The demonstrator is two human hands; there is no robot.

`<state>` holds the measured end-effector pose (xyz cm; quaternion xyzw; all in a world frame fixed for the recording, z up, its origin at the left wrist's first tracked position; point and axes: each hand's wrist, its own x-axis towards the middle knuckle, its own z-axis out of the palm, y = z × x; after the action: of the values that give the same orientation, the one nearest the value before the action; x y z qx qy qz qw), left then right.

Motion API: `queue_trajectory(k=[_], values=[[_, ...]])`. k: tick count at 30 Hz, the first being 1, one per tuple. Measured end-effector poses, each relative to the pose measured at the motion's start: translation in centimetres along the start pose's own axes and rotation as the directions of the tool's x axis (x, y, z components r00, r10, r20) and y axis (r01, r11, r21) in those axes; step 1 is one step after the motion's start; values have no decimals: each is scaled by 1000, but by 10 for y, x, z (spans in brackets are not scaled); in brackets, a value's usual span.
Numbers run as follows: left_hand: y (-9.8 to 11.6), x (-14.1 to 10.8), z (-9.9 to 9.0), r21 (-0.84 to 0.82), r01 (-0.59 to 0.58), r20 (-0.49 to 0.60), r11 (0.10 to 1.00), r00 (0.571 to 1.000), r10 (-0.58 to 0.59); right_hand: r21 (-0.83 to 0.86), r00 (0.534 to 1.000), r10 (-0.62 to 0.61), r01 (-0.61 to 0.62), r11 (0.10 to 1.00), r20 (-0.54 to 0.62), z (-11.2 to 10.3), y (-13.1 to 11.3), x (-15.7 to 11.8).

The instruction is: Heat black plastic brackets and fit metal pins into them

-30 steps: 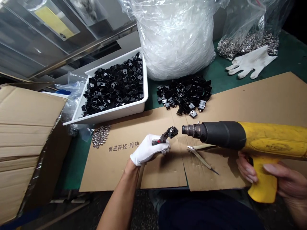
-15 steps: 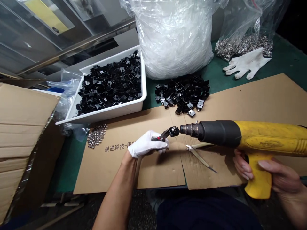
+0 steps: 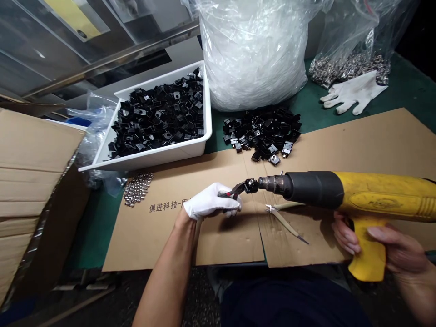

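With fingers of white-gloved left hand [image 3: 213, 202] closed around dark metal pliers [image 3: 239, 189], holds small, black, boxy plastic part [image 3: 251, 185] beyond fingertips, above brown cardboard sheet [image 3: 231, 245] along green table's [image 3: 412, 86] near edge; with bare right hand [image 3: 402, 254] gripping yellow-and-black heat gun [image 3: 384, 195], holds metal nozzle [image 3: 272, 184] just beside part.

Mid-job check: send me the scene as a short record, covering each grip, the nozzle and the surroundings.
Left grip: white-gloved, closed on a dark plier-like tool
Tool tip: black part
Right grip: bare, around the handle of a yellow heat gun
Nozzle: aimed at that part, very close; contact unclear
Cardboard: cutters, small metal pieces
Beyond: white tray of black parts, loose pile
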<state>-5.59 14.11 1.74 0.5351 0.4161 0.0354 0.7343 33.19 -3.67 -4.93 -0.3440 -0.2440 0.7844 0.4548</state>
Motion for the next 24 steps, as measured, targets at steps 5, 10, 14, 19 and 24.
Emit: queue_trajectory(k=[5, 10, 14, 19, 24], values=[[-3, 1, -3, -10, -6, 32, 1000, 999, 7, 0, 1000, 12, -12, 1000, -8, -2, 2, 0], [-2, -2, -6, 15, 8, 46, 1000, 999, -8, 7, 1000, 7, -7, 1000, -9, -1, 3, -1], [-3, -6, -6, 51, 20, 45, 998, 999, -22, 9, 999, 35, -35, 999, -24, 3, -1, -1], [-5, -9, -7, 7, 28, 33, 1000, 999, -28, -13, 999, 26, -26, 1000, -29, 7, -5, 0], [-5, -9, -6, 2, 29, 32, 1000, 999, -29, -30, 1000, 29, -29, 999, 1, 5, -6, 2]])
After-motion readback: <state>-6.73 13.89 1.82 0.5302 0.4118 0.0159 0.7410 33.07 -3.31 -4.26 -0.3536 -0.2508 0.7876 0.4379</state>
